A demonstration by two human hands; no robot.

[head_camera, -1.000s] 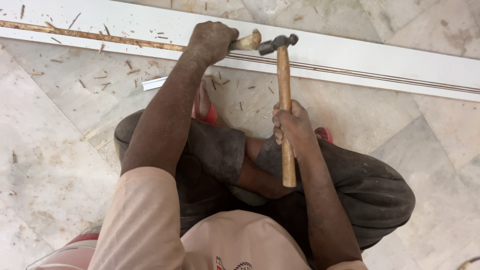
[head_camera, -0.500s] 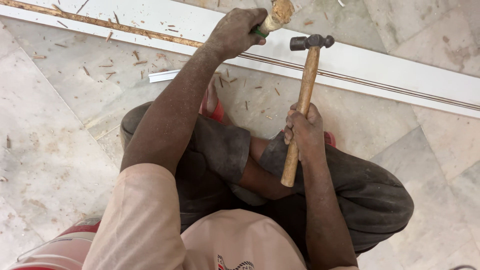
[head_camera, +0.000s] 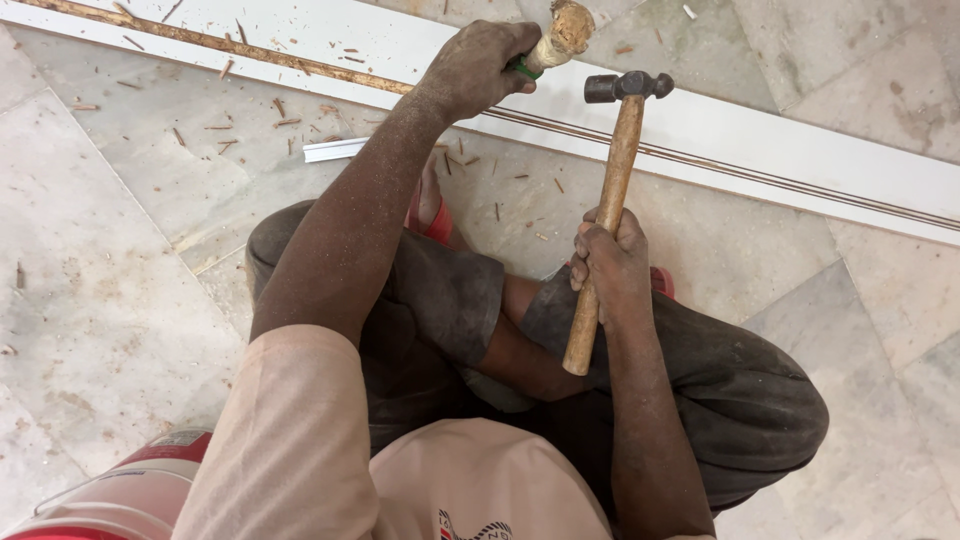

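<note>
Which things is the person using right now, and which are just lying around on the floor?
In use:
- hammer, in the right hand
- wooden-handled chisel, in the left hand
- long white board under the chisel

Lying about:
- wood chips
- small white strip
- red and white bucket

Left arm stretched forward, left hand (head_camera: 475, 68) fisted tight round tool handle. Right arm bent, right hand (head_camera: 608, 262) clenched mid-shaft on hammer, raised upright. Person squatting, knees folded.

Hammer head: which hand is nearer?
Left. The left hand, gripping the chisel, sits just beside the hammer head; the right hand holds the handle lower down.
</note>
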